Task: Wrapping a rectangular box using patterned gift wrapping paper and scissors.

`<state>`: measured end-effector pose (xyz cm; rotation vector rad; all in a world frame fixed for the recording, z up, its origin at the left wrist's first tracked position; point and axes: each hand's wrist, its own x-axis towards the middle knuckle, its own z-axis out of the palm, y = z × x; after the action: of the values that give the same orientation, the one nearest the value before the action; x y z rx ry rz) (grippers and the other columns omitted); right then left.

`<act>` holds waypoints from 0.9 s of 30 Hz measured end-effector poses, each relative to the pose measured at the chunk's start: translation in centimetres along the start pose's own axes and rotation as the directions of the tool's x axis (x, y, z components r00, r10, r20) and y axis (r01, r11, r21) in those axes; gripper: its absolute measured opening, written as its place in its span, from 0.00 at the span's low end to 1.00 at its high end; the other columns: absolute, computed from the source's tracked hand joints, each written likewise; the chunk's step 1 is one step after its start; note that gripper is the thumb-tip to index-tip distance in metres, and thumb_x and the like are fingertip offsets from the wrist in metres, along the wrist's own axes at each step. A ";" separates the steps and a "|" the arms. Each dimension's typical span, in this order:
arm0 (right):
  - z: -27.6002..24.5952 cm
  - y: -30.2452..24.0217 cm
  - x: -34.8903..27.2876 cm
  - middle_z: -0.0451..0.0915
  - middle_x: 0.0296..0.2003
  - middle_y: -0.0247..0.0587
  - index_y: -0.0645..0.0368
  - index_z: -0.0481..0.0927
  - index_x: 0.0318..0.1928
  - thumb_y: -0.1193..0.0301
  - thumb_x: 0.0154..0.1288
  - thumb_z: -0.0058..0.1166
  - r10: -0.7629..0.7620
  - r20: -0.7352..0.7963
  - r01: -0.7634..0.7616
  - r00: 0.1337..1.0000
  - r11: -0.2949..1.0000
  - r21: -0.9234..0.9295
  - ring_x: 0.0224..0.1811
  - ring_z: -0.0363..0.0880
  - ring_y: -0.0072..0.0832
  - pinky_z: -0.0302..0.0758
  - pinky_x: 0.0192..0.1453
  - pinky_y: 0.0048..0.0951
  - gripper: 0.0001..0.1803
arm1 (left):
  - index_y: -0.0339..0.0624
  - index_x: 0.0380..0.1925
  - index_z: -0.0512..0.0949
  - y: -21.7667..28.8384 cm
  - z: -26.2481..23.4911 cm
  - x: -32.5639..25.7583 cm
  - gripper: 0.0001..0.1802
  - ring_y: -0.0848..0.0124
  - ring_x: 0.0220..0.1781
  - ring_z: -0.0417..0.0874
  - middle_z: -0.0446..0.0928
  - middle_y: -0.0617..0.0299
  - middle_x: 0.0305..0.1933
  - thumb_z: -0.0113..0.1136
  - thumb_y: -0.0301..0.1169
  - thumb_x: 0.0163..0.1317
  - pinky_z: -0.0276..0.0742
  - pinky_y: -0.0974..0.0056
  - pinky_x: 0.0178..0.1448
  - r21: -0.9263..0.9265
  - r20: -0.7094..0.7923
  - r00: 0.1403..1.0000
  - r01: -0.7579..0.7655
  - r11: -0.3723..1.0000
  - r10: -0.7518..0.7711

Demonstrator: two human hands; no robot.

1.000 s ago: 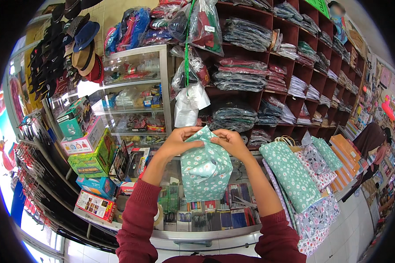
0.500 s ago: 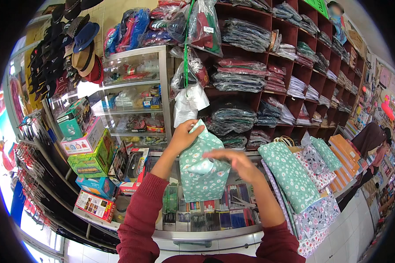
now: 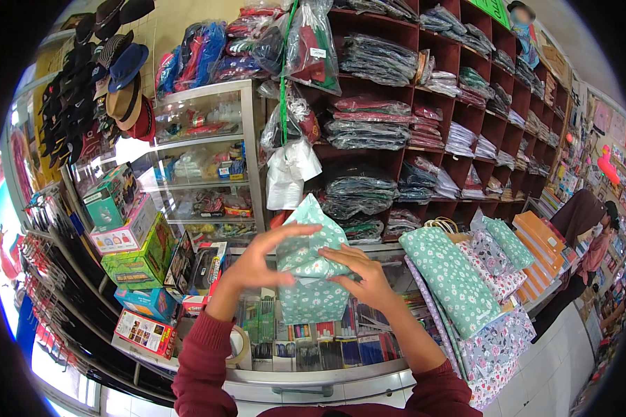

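Right hand (image 3: 365,276), loosely flattened, presses green floral paper (image 3: 313,304) — probably steadying its fold — left hand (image 3: 252,263) (fingers spread, grasping nothing) alongside.

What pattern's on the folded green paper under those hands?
Green paper: white daisy pattern, best in head view.

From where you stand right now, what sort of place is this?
Probably a small shop: hats hang at the left, plastic-wrapped garments lie stacked ahead, and a glass display cabinet stands beside them.
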<state>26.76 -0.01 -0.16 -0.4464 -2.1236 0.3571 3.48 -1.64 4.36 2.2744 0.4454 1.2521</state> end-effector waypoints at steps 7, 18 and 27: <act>0.3 1.0 0.1 0.77 0.50 0.40 0.57 0.78 0.50 0.73 0.52 0.61 -0.069 -0.018 0.069 0.997 0.998 0.009 0.56 0.73 0.32 0.64 0.64 0.38 0.21 | 0.44 0.48 0.78 -0.4 3.1 -3.0 0.22 0.56 0.53 0.77 0.79 0.58 0.47 0.66 0.32 0.50 0.67 0.56 0.62 0.413 -0.164 0.981 0.160 0.897 -0.100; -0.6 0.1 0.0 0.68 0.60 0.43 0.54 0.68 0.59 0.68 0.44 0.68 -0.170 0.005 0.167 0.985 0.975 0.148 0.66 0.61 0.38 0.57 0.68 0.41 0.38 | 0.43 0.33 0.81 -0.9 4.2 -4.0 0.12 0.65 0.47 0.80 0.81 0.63 0.40 0.63 0.23 0.44 0.73 0.59 0.56 0.459 -0.167 0.975 -0.054 0.887 0.146; -0.3 0.3 -0.1 0.72 0.57 0.35 0.55 0.71 0.57 0.77 0.47 0.60 -0.115 0.099 0.114 0.988 0.993 0.021 0.65 0.63 0.35 0.53 0.70 0.43 0.32 | 0.47 0.44 0.80 -0.5 3.9 -3.8 0.21 0.64 0.47 0.81 0.80 0.60 0.44 0.59 0.24 0.45 0.76 0.59 0.52 0.652 -0.010 0.975 -0.163 0.741 0.223</act>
<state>27.15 0.26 -0.22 -0.3017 -2.2312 0.3354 4.80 -4.15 -0.30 2.9147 0.7965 1.4700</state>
